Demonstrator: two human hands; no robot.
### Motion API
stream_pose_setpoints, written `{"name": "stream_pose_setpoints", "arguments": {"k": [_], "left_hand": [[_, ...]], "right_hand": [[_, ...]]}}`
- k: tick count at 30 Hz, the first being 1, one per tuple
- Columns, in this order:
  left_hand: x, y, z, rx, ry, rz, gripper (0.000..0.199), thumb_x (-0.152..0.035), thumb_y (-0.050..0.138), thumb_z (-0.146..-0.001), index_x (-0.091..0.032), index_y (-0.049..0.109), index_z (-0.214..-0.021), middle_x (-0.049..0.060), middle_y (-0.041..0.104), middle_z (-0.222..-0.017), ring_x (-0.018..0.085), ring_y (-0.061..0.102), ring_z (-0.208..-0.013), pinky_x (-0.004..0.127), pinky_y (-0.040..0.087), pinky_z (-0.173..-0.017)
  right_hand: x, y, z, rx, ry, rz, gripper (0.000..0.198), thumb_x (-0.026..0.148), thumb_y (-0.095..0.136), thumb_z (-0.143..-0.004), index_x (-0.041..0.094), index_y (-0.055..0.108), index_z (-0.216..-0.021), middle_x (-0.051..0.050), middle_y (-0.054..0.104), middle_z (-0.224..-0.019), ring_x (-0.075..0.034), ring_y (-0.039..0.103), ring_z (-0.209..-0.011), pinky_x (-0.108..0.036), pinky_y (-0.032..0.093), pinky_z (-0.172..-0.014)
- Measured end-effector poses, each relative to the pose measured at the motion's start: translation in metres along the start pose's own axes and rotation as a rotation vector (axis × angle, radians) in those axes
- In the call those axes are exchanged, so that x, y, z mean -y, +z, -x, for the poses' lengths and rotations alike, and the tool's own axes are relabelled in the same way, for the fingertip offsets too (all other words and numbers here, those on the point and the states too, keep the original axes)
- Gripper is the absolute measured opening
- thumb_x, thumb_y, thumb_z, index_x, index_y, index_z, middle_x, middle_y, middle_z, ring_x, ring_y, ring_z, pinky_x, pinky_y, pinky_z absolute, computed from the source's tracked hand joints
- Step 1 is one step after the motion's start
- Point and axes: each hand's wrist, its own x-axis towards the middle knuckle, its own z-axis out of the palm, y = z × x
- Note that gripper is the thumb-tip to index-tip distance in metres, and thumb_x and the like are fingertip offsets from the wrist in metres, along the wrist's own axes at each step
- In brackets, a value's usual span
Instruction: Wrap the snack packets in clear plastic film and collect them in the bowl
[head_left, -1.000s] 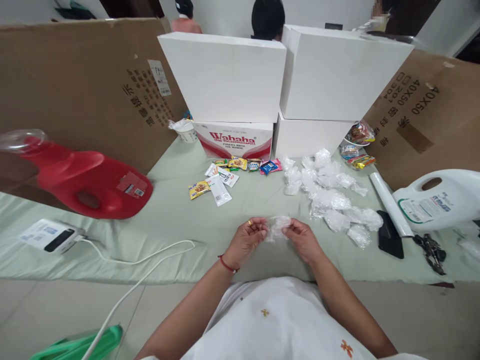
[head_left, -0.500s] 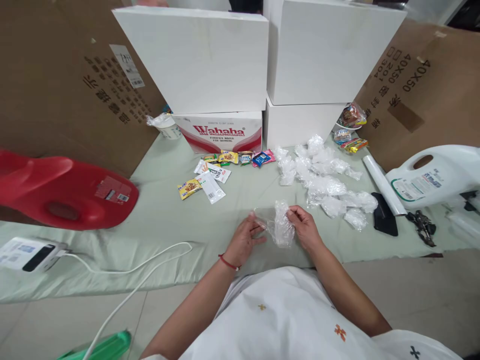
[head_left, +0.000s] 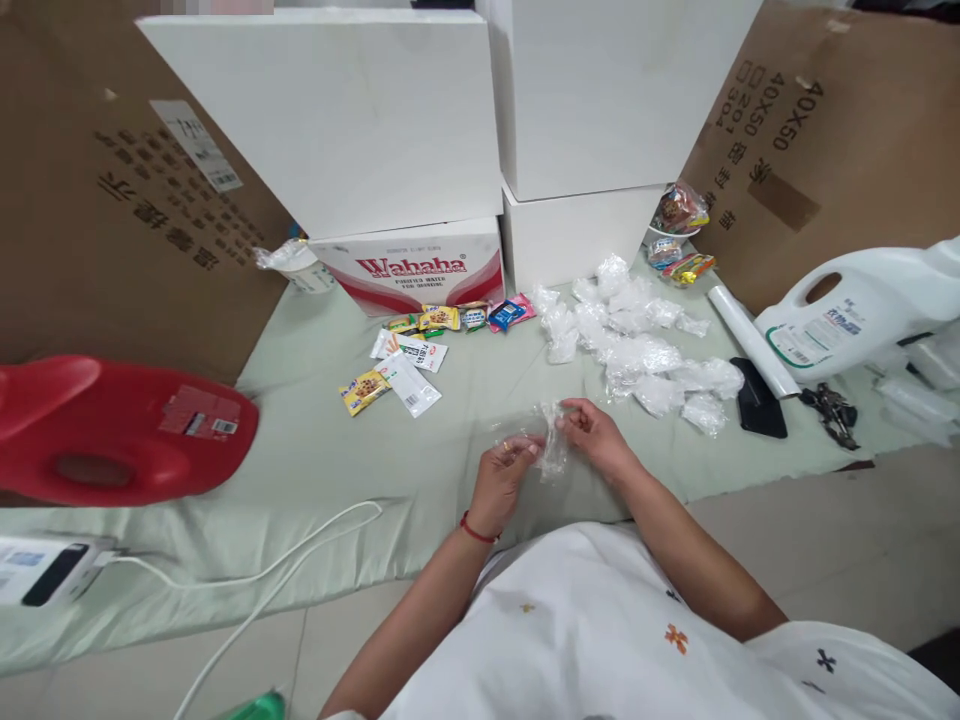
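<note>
Between my hands, above the green cloth, is a thin clear plastic bag, gathered into crinkled folds at its right part. My left hand pinches it from the left, fingertips and thumb together. From the right, my right hand grips the gathered folds between thumb and index finger. A loose, see-through part of the plastic spreads leftward past my left hand, its outline hard to make out. Beyond my right hand lies a heap of crumpled clear plastic bags.
Snack packets lie left of centre, before a Wahaba carton topped by a white box. A red jug and a white cable are at left. Rightward are a plastic roll, black phone, keys and white jug.
My left hand has moved right, closer to my right hand, and its fingers have closed further. The plastic is bunched narrower between them. The whole view has shifted slightly.
</note>
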Motion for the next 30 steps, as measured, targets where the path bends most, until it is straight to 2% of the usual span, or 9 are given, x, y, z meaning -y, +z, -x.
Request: {"name": "stream_pose_setpoints", "arguments": {"k": [7, 11, 14, 17, 20, 23, 26, 28, 30], "left_hand": [[-0.006, -0.018, 0.003, -0.206, 0.033, 0.194, 0.029, -0.043, 0.083, -0.072, -0.022, 0.063, -0.076, 0.005, 0.075, -0.105, 0.022, 0.068, -0.104, 0.03, 0.051, -0.08], [-0.007, -0.014, 0.01, -0.169, 0.142, 0.153, 0.029, -0.042, 0.083, -0.072, -0.022, 0.062, -0.071, 0.006, 0.073, -0.115, 0.028, 0.06, -0.127, 0.038, 0.049, -0.1], [-0.005, -0.005, 0.019, -0.059, 0.208, -0.1, 0.023, -0.041, 0.082, -0.076, -0.024, 0.066, -0.072, 0.008, 0.07, -0.128, 0.031, 0.053, -0.138, 0.043, 0.042, -0.112], [-0.002, -0.002, 0.025, 0.0, 0.261, -0.337, 0.018, -0.039, 0.077, -0.081, -0.024, 0.068, -0.075, 0.011, 0.067, -0.135, 0.032, 0.055, -0.135, 0.045, 0.038, -0.117], [0.001, -0.008, 0.026, -0.025, 0.241, -0.202, 0.02, -0.042, 0.071, -0.083, -0.024, 0.069, -0.09, 0.012, 0.062, -0.143, 0.032, 0.053, -0.138, 0.045, 0.044, -0.112], [-0.001, -0.019, 0.021, -0.058, 0.247, -0.062, 0.049, -0.047, 0.066, -0.083, -0.028, 0.058, -0.127, 0.012, 0.047, -0.157, 0.032, 0.042, -0.148, 0.044, 0.048, -0.108], [-0.008, -0.022, 0.013, 0.034, 0.345, -0.326, 0.08, -0.04, 0.07, -0.08, -0.032, 0.037, -0.152, 0.01, 0.031, -0.167, 0.031, 0.031, -0.155, 0.047, 0.039, -0.117], [-0.01, -0.018, 0.008, 0.124, 0.378, -0.533, 0.089, -0.032, 0.076, -0.072, -0.028, 0.04, -0.153, 0.013, 0.041, -0.161, 0.032, 0.041, -0.148, 0.048, 0.038, -0.118], [-0.01, -0.012, 0.001, 0.151, 0.313, -0.587, 0.068, -0.028, 0.078, -0.068, -0.022, 0.062, -0.134, 0.013, 0.065, -0.133, 0.029, 0.062, -0.122, 0.043, 0.048, -0.104]], "right_hand": [[0.008, -0.024, -0.006, -0.236, -0.028, -0.186, 0.037, 0.051, 0.086, -0.066, 0.021, 0.07, -0.08, 0.003, 0.054, -0.068, -0.012, 0.046, -0.063, -0.024, 0.041, -0.055], [0.013, -0.017, 0.009, -0.045, 0.132, -0.169, 0.047, 0.064, 0.078, -0.074, 0.02, 0.073, -0.091, -0.004, 0.066, -0.083, -0.012, 0.054, -0.064, -0.02, 0.035, -0.043], [0.011, 0.002, 0.018, 0.134, 0.224, -0.157, 0.048, 0.062, 0.078, -0.075, 0.021, 0.073, -0.101, -0.005, 0.07, -0.091, -0.014, 0.06, -0.064, -0.02, 0.039, -0.042], [0.004, 0.01, 0.017, 0.143, 0.119, -0.097, 0.03, 0.044, 0.082, -0.071, 0.022, 0.071, -0.087, 0.0, 0.067, -0.076, -0.015, 0.061, -0.064, -0.025, 0.049, -0.052], [-0.003, 0.0, 0.011, 0.05, -0.059, 0.05, 0.012, 0.031, 0.072, -0.076, 0.022, 0.072, -0.084, 0.001, 0.067, -0.072, -0.015, 0.06, -0.063, -0.029, 0.052, -0.063], [-0.004, -0.013, 0.01, 0.015, -0.249, 0.298, 0.019, 0.022, 0.061, -0.083, 0.023, 0.077, -0.094, -0.002, 0.072, -0.088, -0.016, 0.063, -0.071, -0.03, 0.051, -0.069], [0.0, -0.015, 0.014, 0.072, -0.35, 0.476, 0.029, 0.014, 0.055, -0.086, 0.024, 0.078, -0.1, -0.004, 0.073, -0.097, -0.017, 0.066, -0.082, -0.031, 0.051, -0.078], [0.004, -0.012, 0.017, 0.108, -0.382, 0.517, 0.034, 0.012, 0.053, -0.087, 0.024, 0.077, -0.108, -0.005, 0.074, -0.104, -0.017, 0.067, -0.087, -0.031, 0.051, -0.081], [0.007, -0.012, 0.019, 0.086, -0.411, 0.511, 0.037, 0.014, 0.054, -0.088, 0.025, 0.074, -0.118, -0.006, 0.073, -0.112, -0.017, 0.067, -0.086, -0.032, 0.053, -0.083]]}}
